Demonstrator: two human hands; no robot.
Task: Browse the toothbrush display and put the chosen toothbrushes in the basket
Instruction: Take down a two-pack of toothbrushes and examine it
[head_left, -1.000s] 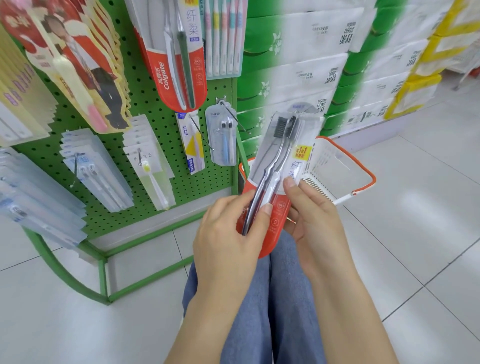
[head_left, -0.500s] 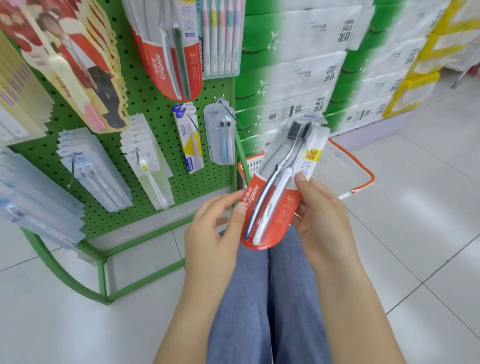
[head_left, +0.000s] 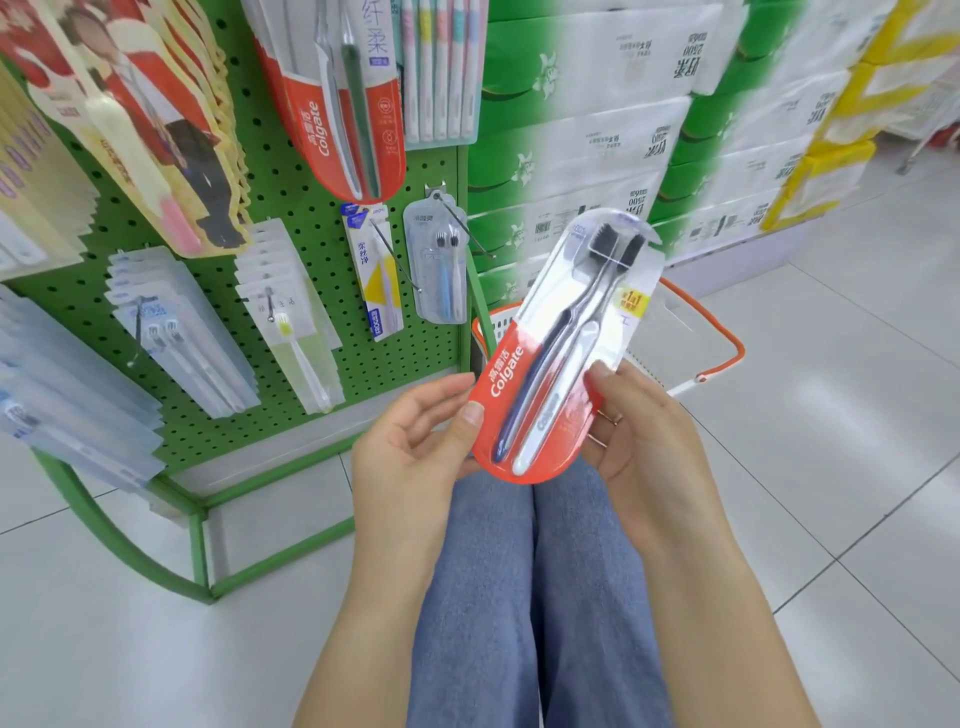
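I hold a red Colgate twin pack (head_left: 550, 364) tilted above my knees, its brush heads pointing up and to the right: my right hand (head_left: 641, 447) pinches the pack's right edge between thumb and curled fingers, while my left hand (head_left: 415, 441) lies open with fingers spread, only the thumb tip pressing the pack's left edge. Two toothbrushes show inside, one dark blue and one white, both with black bristles. Bare white floor tiles (head_left: 831, 441) spread open to my right and in front of my legs. To my left the green pegboard rack (head_left: 291, 197) crowds close, hung with rows of packs on hooks, a second red Colgate pack (head_left: 337, 98) among them at the top. The white basket with an orange rim (head_left: 727, 343) sits on the floor directly behind the pack I hold, partly hidden by it. Stacked green-and-white cartons (head_left: 597, 104) wall off the space beyond the basket.
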